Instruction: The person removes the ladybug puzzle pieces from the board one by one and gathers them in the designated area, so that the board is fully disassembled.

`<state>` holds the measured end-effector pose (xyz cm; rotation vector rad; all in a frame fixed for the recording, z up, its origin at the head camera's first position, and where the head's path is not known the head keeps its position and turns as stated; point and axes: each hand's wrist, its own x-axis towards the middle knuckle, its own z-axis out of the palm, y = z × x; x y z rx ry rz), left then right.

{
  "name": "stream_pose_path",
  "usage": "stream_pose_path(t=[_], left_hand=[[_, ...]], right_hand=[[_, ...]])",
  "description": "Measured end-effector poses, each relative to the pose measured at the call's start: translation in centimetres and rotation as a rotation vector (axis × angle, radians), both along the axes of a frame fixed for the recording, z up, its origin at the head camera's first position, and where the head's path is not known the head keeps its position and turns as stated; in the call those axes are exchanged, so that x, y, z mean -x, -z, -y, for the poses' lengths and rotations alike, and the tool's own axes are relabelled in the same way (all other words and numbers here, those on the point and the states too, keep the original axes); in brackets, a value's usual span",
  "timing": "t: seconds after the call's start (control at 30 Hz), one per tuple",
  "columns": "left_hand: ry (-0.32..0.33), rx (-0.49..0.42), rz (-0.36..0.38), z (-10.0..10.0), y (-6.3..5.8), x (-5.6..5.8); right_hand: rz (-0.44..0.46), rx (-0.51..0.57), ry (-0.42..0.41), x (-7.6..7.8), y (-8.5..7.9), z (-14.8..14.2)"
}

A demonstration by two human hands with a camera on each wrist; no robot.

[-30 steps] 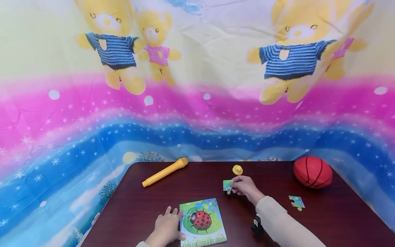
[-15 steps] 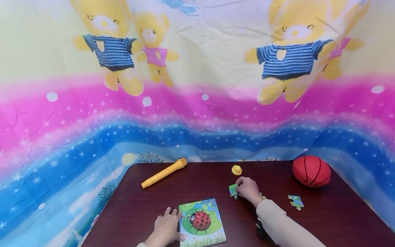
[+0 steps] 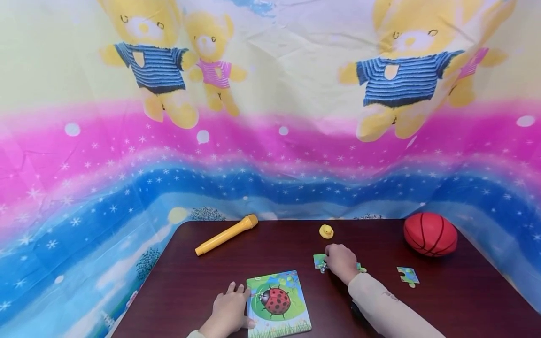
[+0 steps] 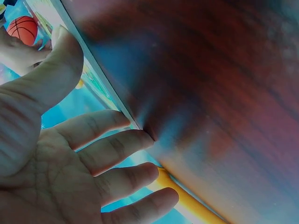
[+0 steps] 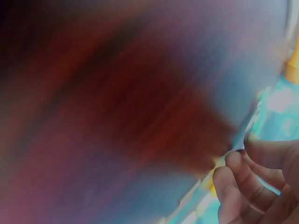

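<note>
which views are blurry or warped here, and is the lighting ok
Head view: evenly lit, sharp, but wide-angle bending curves the backdrop and table edges. Left wrist view: left hand fairly clear, tabletop soft with a bluish sheen. Right wrist view: heavily blurred; only fingertips on the puzzle piece read.

No readable text, labels, brands or numbers on anything in view.

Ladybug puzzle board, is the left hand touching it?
Touching. The head view shows the left hand flat on the table, fingers and thumb against the ladybug puzzle board at its left edge.
</note>
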<state>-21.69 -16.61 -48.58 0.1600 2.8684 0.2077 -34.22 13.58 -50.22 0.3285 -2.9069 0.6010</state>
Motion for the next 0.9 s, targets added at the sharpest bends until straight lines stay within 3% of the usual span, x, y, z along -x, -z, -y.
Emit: stream_pose_path(t=[0.17,0.27,0.43,0.57,0.67,0.73,0.8,0.9], left_hand=[[0.002,-0.005,-0.001,-0.1,0.0,0.0],[0.001,-0.012,0.003,0.0,-0.1,0.0],[0.001,-0.002,-0.004,0.0,-0.2,0.0],[0.007,0.017,-0.009,-0.2,-0.4,0.0],[0.021,0.029,-0.001,-0.3,-0.5,0.1],[0.039,0.042,-0.002,-0.3,-0.6,0.1],[0.052,0.056,-0.006,-0.2,-0.8,0.1],[0.077,0.068,-0.011,-0.6,-1.1,0.2]], right_hand=[[-0.195,-0.215,-0.097,0.7,0.7,-0.2],[-0.265,-0.345,-0.127,0.8,0.8,-0.1],[-0.239,-0.486,-0.156,0.5,0.5,0.3],[-0.177,-0.464,-0.149,0.0,0.0,0.6],[-0.254,-0.402,-0.171,-1.1,-0.5,1.3],[-0.351,-0.335,-0.254,-2.3,-0.8,2.2],[-0.422,-0.269,-0.395,-3.9,-1.1,3.2],[-0.430,-0.254,-0.600,-6.5,-1.3,4.1]])
